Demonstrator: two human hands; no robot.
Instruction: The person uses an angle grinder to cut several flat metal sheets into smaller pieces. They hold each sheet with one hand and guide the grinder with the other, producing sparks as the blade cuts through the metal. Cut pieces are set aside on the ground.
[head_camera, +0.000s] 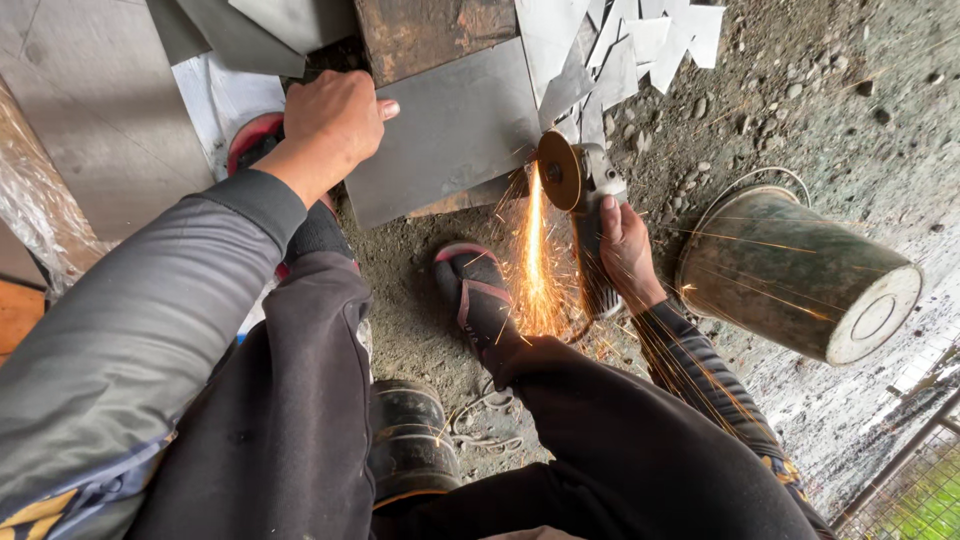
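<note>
Left hand (335, 125) flat, fingers pressing stiff, sharp-edged steel sheet (450, 130); right hand (625, 255) fingers gripping angle grinder (580, 185) w/ sparks flying

A metal sheet (450, 130) lies at upper centre, the left hand (330, 125) on its left edge. The grinder (580, 185) meets its right corner; offcuts (640, 45) lie above, a bucket (800, 275) on its side at right.

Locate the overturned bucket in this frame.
In the head view, the overturned bucket lies on its side on the gravel ground, at the right, just beyond the right hand gripping the angle grinder.
</note>
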